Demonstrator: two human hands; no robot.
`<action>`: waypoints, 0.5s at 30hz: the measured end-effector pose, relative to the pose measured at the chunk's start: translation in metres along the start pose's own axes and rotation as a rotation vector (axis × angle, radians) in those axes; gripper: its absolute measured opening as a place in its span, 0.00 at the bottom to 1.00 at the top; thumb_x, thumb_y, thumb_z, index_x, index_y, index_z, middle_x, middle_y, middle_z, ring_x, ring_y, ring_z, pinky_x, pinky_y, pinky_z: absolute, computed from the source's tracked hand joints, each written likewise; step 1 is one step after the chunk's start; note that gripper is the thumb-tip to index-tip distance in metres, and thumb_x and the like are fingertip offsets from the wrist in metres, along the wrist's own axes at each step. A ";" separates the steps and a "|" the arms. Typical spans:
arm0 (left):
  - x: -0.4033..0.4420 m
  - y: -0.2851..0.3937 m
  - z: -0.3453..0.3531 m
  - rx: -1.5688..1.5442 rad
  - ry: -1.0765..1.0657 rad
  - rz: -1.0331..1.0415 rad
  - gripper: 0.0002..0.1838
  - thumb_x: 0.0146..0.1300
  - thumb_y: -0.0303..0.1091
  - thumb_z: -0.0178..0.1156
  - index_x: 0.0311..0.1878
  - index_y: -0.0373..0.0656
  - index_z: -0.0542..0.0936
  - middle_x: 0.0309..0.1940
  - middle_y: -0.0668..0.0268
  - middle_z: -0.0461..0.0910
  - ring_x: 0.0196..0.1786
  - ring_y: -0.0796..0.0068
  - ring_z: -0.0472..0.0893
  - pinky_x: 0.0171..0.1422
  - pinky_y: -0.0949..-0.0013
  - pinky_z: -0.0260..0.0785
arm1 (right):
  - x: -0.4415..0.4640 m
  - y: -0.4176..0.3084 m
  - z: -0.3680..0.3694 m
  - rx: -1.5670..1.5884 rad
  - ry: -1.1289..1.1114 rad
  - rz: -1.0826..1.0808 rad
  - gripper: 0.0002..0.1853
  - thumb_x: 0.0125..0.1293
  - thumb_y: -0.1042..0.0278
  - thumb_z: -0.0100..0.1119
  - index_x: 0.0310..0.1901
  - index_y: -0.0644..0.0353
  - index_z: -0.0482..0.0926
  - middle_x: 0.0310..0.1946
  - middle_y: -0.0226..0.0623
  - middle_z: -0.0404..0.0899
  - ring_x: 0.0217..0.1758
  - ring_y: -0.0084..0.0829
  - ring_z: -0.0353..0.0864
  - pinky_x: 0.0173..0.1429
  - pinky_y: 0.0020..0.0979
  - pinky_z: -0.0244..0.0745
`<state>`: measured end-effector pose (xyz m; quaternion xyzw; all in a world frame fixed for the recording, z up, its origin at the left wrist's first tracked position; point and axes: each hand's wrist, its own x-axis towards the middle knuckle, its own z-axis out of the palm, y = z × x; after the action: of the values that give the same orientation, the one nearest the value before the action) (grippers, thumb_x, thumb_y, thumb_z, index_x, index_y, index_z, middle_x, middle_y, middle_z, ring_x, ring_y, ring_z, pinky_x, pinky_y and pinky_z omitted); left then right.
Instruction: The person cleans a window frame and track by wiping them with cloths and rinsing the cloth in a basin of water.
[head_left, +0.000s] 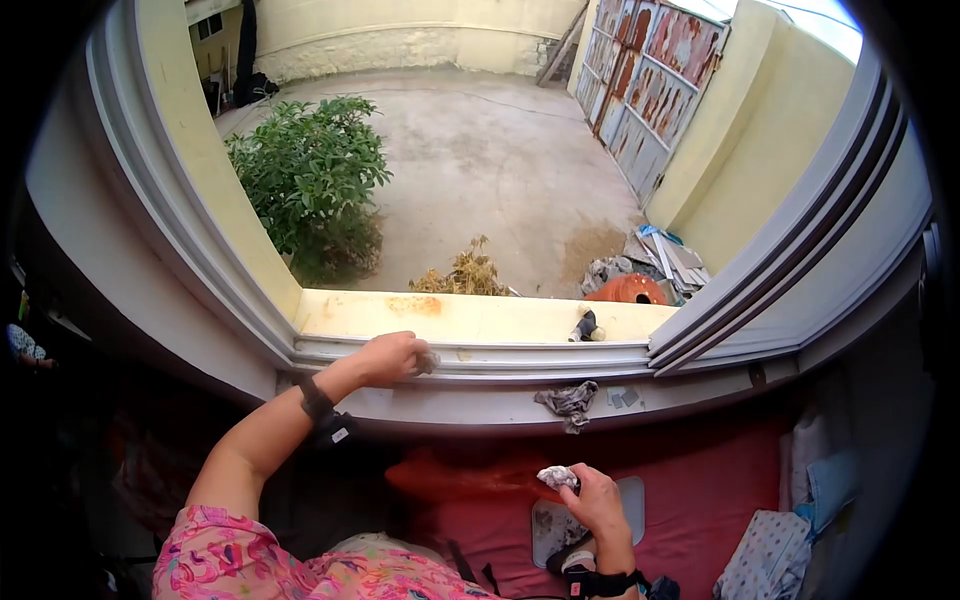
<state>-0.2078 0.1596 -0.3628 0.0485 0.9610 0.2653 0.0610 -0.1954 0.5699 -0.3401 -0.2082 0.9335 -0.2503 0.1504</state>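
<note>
My left hand [390, 358] is at the window track [480, 358], its fingers closed on a small greyish crumpled wad [427, 361] that touches or nearly touches the rail. Whether the wad is cloth or paper, I cannot tell. Lower right, my right hand [602, 500] grips a whitish crumpled wad [556, 477] with grey smudges. Beneath that hand lies a pale, shallow tray [634, 498] with dirty marks, partly hidden by the hand and wrist. On the inner sill between the hands, a dirty grey rag [568, 400] hangs slightly over the edge.
Small grey flat pieces [622, 397] lie beside the rag. A dark and whitish object [587, 325] sits on the outer ledge [480, 308]. Red bedding [690, 470] spreads below the sill, with a dotted pillow [765, 550] at right. The sliding window frame [790, 230] stands right.
</note>
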 end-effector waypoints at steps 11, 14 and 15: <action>0.029 -0.004 0.026 -0.812 -0.015 -0.254 0.14 0.58 0.31 0.49 0.45 0.36 0.73 0.37 0.65 0.75 0.40 0.74 0.74 0.43 0.72 0.68 | -0.003 0.005 -0.005 0.012 0.024 0.008 0.13 0.53 0.62 0.60 0.39 0.58 0.76 0.34 0.44 0.79 0.41 0.46 0.78 0.45 0.43 0.73; 0.016 -0.003 0.031 -1.136 0.083 -0.444 0.11 0.58 0.35 0.57 0.39 0.37 0.74 0.37 0.65 0.75 0.39 0.76 0.74 0.43 0.71 0.68 | -0.003 0.004 -0.006 0.012 0.024 -0.006 0.14 0.52 0.63 0.60 0.39 0.58 0.76 0.34 0.44 0.79 0.41 0.46 0.78 0.45 0.43 0.73; 0.011 -0.004 0.031 -1.135 0.085 -0.445 0.11 0.58 0.35 0.57 0.39 0.37 0.74 0.37 0.65 0.75 0.39 0.76 0.74 0.43 0.71 0.68 | -0.003 0.003 -0.007 0.011 0.018 -0.005 0.14 0.52 0.63 0.60 0.39 0.59 0.76 0.34 0.44 0.78 0.41 0.46 0.78 0.45 0.43 0.73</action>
<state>-0.2145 0.1738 -0.3924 -0.2042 0.6584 0.7185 0.0928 -0.1967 0.5761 -0.3356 -0.2076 0.9328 -0.2577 0.1427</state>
